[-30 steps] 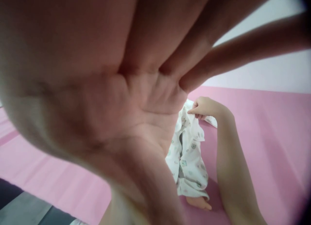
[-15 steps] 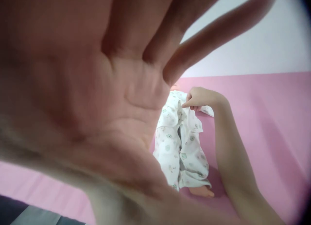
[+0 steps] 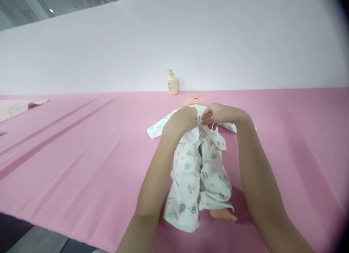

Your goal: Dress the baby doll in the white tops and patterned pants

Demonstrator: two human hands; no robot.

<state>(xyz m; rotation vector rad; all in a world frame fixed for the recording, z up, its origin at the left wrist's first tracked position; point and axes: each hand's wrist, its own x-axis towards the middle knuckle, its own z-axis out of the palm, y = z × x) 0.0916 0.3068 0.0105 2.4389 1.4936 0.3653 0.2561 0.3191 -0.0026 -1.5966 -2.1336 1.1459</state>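
A baby doll [image 3: 195, 98] lies on its back, dressed in a white printed baby shirt [image 3: 218, 138] and matching trousers [image 3: 188, 173]. The shirt's sleeves spread out to both sides. One bare foot [image 3: 223, 214] pokes from the trouser leg on the right; the other leg's end is covered. At the chest, my right hand [image 3: 218, 114] pinches the edge of the shirt's front opening between thumb and finger. My left hand [image 3: 181, 121] is curled closed on the shirt's other front edge, close beside the right, its fingertips mostly hidden.
A cream pump bottle [image 3: 172, 83] stands behind the doll's head, against the white wall [image 3: 109, 56]. The doll lies on a pink sheet [image 3: 81, 165] with folds on the left. A pale cloth [image 3: 19, 108] lies at the far left. The sheet's front edge drops away at lower left.
My left hand, earlier spread open right before the camera, has moved down to the doll's chest and closed on the shirt. My right hand stays at the shirt, slightly shifted.
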